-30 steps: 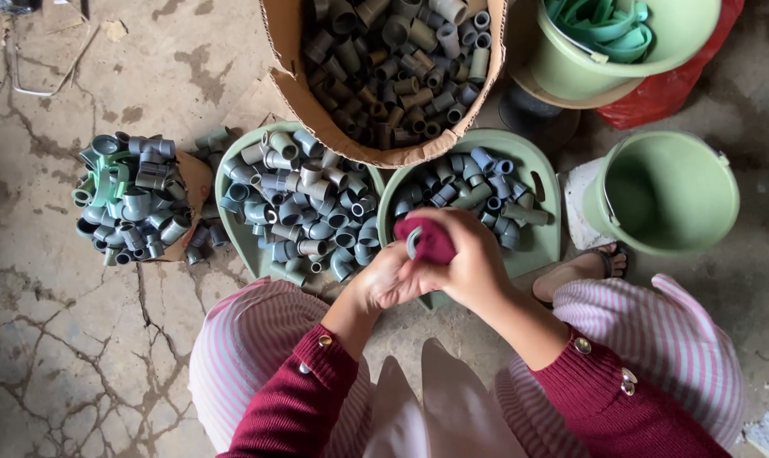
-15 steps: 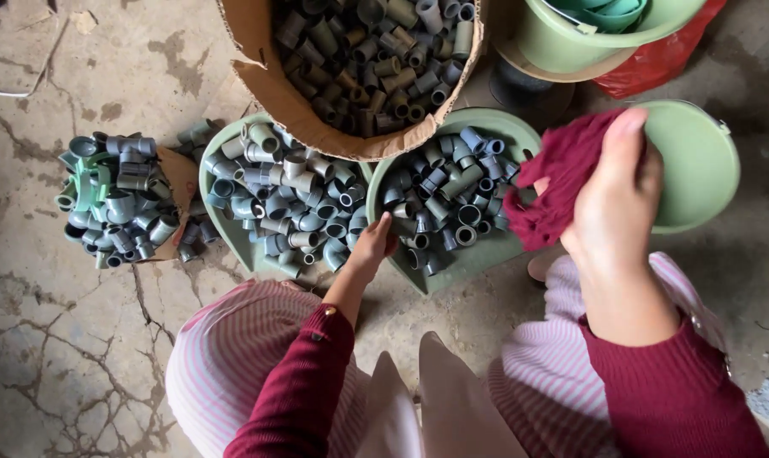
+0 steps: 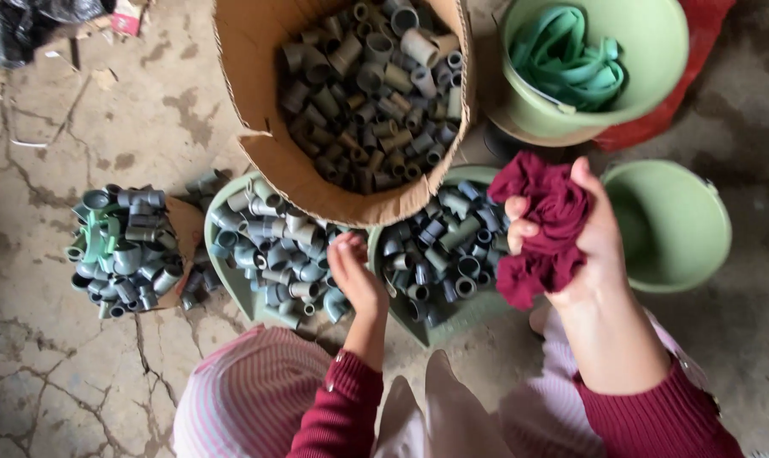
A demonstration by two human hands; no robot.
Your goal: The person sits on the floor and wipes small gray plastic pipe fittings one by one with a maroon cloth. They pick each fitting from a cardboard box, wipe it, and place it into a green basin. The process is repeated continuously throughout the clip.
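Observation:
My right hand [image 3: 592, 242] is raised over the right green tray [image 3: 469, 321] and clutches a crumpled dark red cloth [image 3: 541, 222]. My left hand [image 3: 356, 278] reaches down with curled fingers onto the grey pipe fittings [image 3: 265, 242] in the left green tray [image 3: 230, 287], near the gap between the two trays. Whether it grips a fitting is hidden by the fingers. The right tray holds more grey and blue fittings [image 3: 439, 246].
A cardboard box [image 3: 253, 93] full of fittings stands behind the trays. A loose pile of fittings [image 3: 121, 242] lies at the left on cracked concrete. A green bucket [image 3: 520, 114] holds teal strips, and an empty green bucket [image 3: 677, 225] stands at the right.
Both hands held the cloth around a fitting together. Then the right hand lifted the cloth away to the right, and the left hand dropped to the trays and moved onto the left tray's fittings.

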